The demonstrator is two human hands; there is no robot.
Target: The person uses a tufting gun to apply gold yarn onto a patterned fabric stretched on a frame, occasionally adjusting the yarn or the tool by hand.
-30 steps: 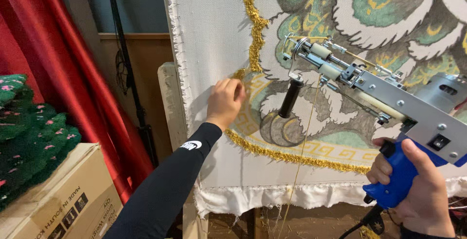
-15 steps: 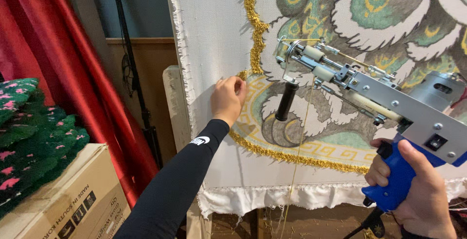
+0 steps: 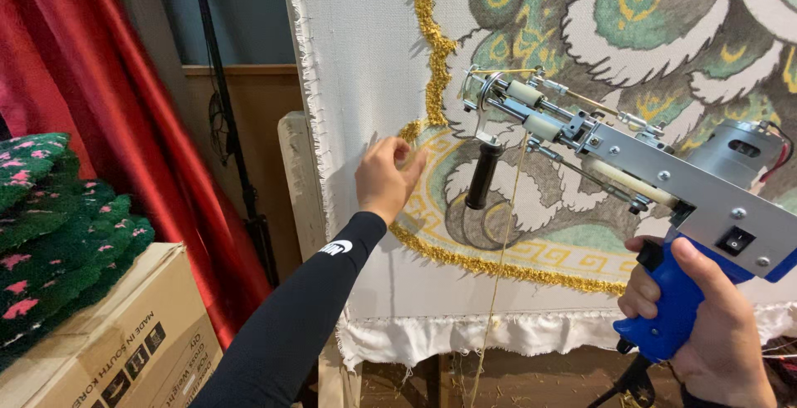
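My right hand (image 3: 706,325) grips the blue handle of a metal tufting gun (image 3: 631,167), whose needle end points left at a stretched white cloth (image 3: 365,68). A thin yellow yarn (image 3: 505,242) hangs down from the gun. My left hand (image 3: 387,177), in a black sleeve, is raised at the cloth next to the tufted gold outline (image 3: 432,59), fingers pinched together near the curve of the gold line. I cannot tell whether they hold a thread. The cloth carries a drawn green, grey and gold pattern (image 3: 647,9).
A wooden frame post (image 3: 300,184) holds the cloth's left edge. Red curtain (image 3: 91,68) hangs at left, with a black stand pole (image 3: 228,134) in front of it. Green rugs with pink marks (image 3: 58,234) are stacked on a cardboard box (image 3: 124,333).
My left hand has lifted slightly and drawn away from the cloth, fingers now pinched. The view has shifted a little; the gun stays aimed at the cloth.
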